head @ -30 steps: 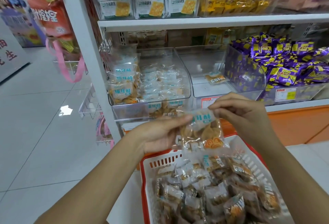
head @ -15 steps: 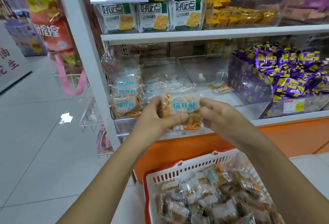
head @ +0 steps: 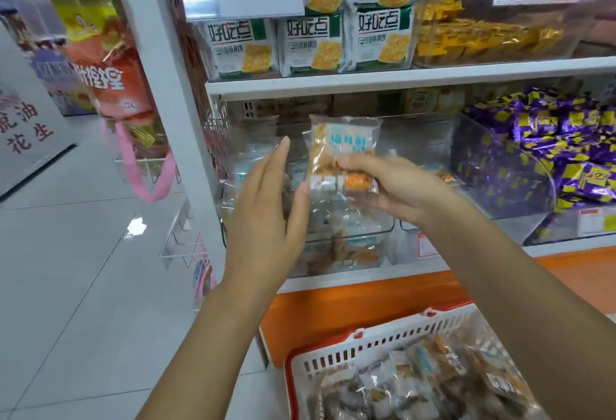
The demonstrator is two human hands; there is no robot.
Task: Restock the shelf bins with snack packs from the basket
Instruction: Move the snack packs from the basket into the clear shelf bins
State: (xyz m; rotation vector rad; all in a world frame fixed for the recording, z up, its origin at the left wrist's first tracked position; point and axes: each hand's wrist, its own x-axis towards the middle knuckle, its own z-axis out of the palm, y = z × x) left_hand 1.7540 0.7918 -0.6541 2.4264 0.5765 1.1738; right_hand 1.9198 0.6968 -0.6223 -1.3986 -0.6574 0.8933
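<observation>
Shop aisle. Floor [head: 66, 269] of large pale glossy tiles, one bright ceiling-light reflection near the shelf foot. White metal upright [head: 156, 86] carries white shelf boards [head: 400, 78]; orange base panel [head: 366, 303] below. Wire rack [head: 181, 239] hangs off the upright's side. White sign with dark characters [head: 26, 126] stands far left. Lighting even, cool.

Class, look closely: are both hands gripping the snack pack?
No: only the right hand pinches the snack pack, while the left hand is open with fingers spread beside it.
</observation>
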